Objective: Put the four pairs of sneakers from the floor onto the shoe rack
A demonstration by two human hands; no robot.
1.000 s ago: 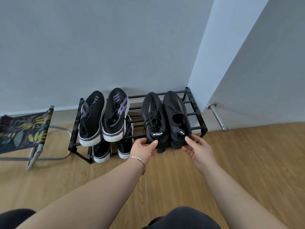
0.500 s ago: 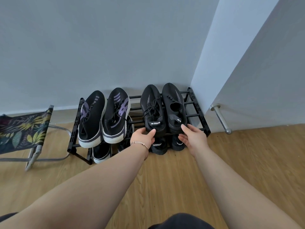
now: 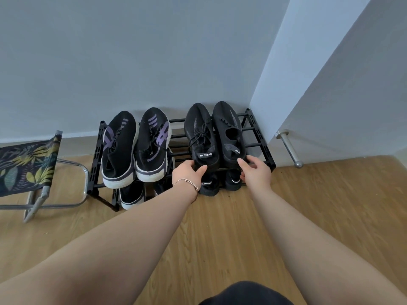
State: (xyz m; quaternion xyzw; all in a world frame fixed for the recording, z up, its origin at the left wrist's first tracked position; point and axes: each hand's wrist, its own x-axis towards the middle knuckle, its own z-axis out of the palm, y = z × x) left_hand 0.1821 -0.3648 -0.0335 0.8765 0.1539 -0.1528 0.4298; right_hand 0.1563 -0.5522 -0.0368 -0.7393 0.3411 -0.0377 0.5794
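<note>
A black two-tier shoe rack stands against the grey wall. On its top tier lie a black-and-purple pair with white soles at the left and an all-black pair at the right. Below, heels of a black-and-white pair and another all-black pair stick out. My left hand grips the heel of the left black top-tier sneaker. My right hand has its fingers on the heel of the right one.
A folding stool with a leaf-print seat and metal legs stands left of the rack. A wall corner juts out at the right, with a metal door stopper at its base. Wooden floor lies in front.
The all-black pair has slid back along the top tier toward the wall, pushed by both hands. The lower black pair's heels now show beneath it.
</note>
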